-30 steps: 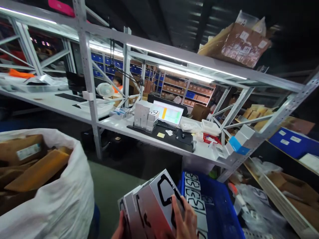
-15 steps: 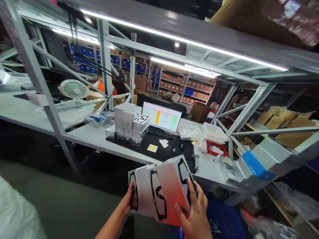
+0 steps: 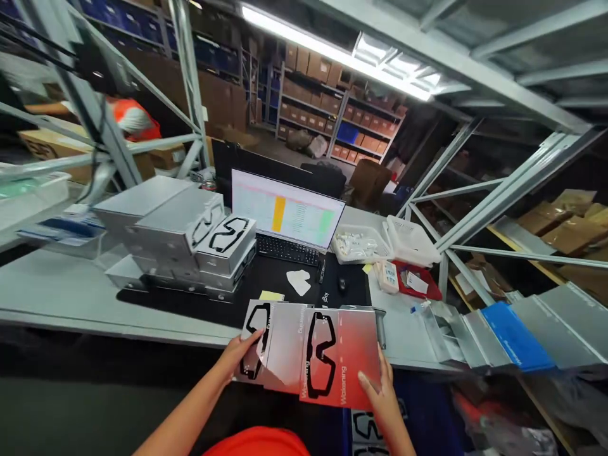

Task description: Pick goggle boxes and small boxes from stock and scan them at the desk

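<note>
Several glasses boxes (image 3: 285,342) are squeezed side by side in a row between my two hands, just in front of the desk edge. They are silver fading to red, with black-framed glasses pictured on some sides and "Wakening" lettering. Closed on the left end is my left hand (image 3: 240,351), its thumb over the top face. My right hand (image 3: 384,389) grips the red end, thumb on the near face and fingers around the side. On the desk to the left stands a stack of similar silver boxes (image 3: 166,221).
Behind the held boxes are a monitor (image 3: 285,209), a keyboard (image 3: 287,249) and a mouse (image 3: 342,284). White trays (image 3: 361,244) and a red tray (image 3: 427,288) sit right of them. Silver and blue boxes (image 3: 517,335) line the right side. Below is a blue crate (image 3: 422,411). A person bends at far left.
My view has moved closer to the desk. The row of boxes has turned more level and come over the desk's front edge. My right hand has shifted to the row's right end.
</note>
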`<state>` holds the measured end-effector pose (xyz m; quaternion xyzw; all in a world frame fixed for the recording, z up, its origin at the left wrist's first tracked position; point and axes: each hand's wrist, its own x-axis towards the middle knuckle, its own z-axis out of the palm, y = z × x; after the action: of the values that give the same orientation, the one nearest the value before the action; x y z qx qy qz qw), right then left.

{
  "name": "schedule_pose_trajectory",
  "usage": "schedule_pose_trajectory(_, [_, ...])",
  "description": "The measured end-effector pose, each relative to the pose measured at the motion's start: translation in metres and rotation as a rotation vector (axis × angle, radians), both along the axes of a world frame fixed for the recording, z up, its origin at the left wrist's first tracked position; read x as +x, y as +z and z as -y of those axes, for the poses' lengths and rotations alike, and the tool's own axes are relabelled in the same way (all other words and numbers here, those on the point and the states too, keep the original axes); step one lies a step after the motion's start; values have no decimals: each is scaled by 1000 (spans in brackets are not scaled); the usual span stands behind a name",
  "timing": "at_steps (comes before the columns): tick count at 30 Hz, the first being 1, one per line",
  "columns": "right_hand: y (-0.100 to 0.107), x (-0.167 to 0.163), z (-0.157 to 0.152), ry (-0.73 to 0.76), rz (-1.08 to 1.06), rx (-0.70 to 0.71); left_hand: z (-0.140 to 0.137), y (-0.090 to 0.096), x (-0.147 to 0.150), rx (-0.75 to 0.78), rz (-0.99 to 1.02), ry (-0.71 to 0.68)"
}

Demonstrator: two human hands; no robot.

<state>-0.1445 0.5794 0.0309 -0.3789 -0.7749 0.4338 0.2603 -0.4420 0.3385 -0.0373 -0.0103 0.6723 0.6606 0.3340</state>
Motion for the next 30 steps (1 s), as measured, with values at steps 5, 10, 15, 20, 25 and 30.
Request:
schedule_pose_trajectory(5, [-43,-28,-60,-41,50,-305,-25,-13,-39,-143,-29,-38])
schedule_pose_trajectory(10, [-69,-55,-99,5,111,-583,-37,-32,-51,-421,24,-33])
schedule_pose_trajectory(15, [-78,-72,-116,14,202,-705,-38,-44,-36,-512,205,-14])
schedule_pose_trajectory(20, [-87,-77,-120,-141,198,-807,-35,-54,-25,-559,232,57])
schedule_pose_trajectory(25, [-101,-76,-115,-212,279,-795,-11,-86,-14,-527,79,23])
schedule_pose_trajectory(30, [-99,-91,-131,-171,471,-725,4,-95,-14,-444,126,-102])
